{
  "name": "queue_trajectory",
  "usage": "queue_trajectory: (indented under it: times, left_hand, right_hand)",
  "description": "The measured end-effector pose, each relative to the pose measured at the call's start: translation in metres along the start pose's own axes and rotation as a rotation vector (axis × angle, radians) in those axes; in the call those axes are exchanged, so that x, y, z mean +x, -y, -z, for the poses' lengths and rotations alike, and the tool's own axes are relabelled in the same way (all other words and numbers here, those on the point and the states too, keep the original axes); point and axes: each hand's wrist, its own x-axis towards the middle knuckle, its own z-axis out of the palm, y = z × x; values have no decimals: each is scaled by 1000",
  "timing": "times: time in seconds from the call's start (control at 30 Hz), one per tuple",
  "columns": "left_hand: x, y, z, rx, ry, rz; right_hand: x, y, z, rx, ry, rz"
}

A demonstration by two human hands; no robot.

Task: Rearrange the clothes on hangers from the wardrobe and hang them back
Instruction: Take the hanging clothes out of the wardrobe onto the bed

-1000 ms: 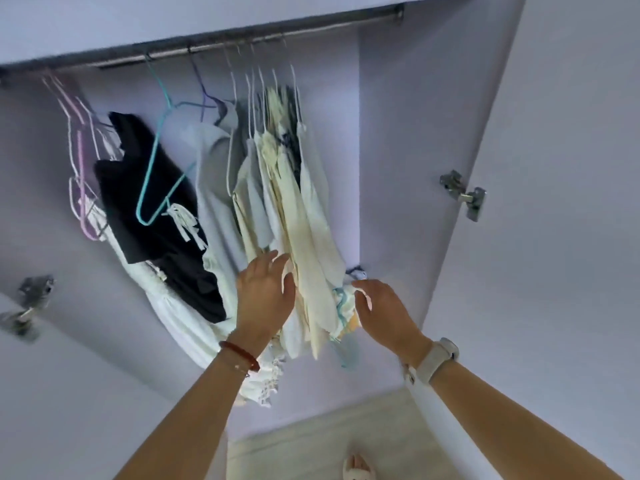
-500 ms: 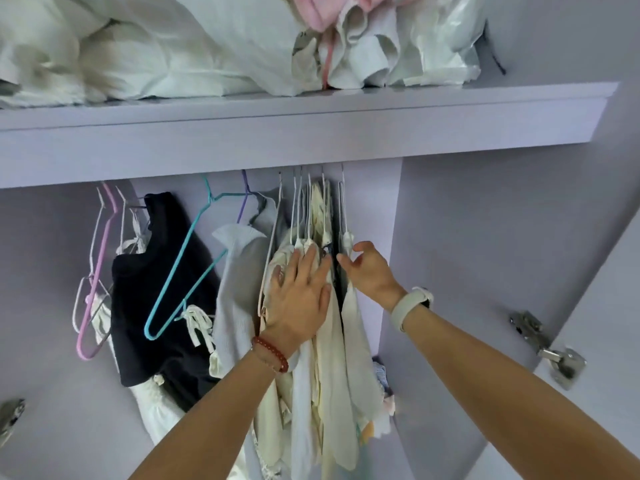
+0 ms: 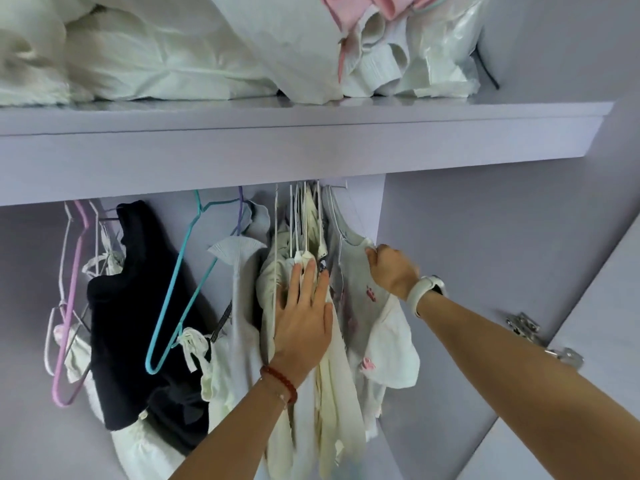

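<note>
Clothes on hangers (image 3: 304,237) crowd under the wardrobe shelf (image 3: 311,147); the left hand (image 3: 304,323) presses flat, fingers straight, on cream garments, the right hand (image 3: 393,270) grips a white shirt's (image 3: 356,306) shoulder.

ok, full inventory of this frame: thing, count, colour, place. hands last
shelf: 1, lilac, across the top
bedding and folded clothes: pile, mostly white with some pink, on the shelf
plastic bag: 1, clear-white, shelf right end
empty hangers: a few, pink and white, far left
black garment: 1, hanging left
teal hanger: 1, empty, in front of black garment
cream garments: bunch, count unclear, centre on white hangers
white printed top: 1, pink marks, rightmost
door hinge: 1, metal, right
left hand: flat on the cream bunch, red bead bracelet
right hand: grips the printed top's shoulder, white watch
</note>
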Motion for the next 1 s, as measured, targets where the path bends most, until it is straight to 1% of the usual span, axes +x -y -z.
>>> queue_trajectory:
  times: [0.1, 0.2, 0.37, 0.43, 0.57, 0.63, 0.7, 0.8, 0.87, 0.93, 1.0]
  left_hand:
    - [0, 3, 1, 12, 8, -4]
    - [1, 6, 1, 37, -2, -28]
    - [1, -5, 1, 41, -11, -48]
    - [-2, -14, 1, 25, -22, -104]
    - [-15, -40, -4, -100, -42, -240]
    - [-23, -58, -9, -192, -38, -286]
    - [-28, -79, -17, -303, 13, -308]
    - [-34, -111, -28, -421, 175, -271]
    - [-45, -131, -36, -472, 262, -280]
    - [-61, -150, -46, -519, 331, -338]
    - [-79, -167, -55, -555, 389, -442]
  right_hand:
    - [-1, 0, 8, 71, -181, -41]
    - [-7, -6, 17, 95, -283, -66]
    - [-47, -41, 14, 145, -364, -87]
    - [-71, -59, 6, 140, -371, -92]
    - [-126, -97, -12, 112, -412, -64]
    - [-156, -115, -19, 59, -417, -30]
    - [-189, -134, -18, -19, -412, -7]
    - [-248, -160, -9, -145, -422, 1]
    - [-292, -175, -2, -199, -419, -16]
    - [-337, -185, 5, -248, -409, -73]
    - [-382, -190, 11, -291, -403, -151]
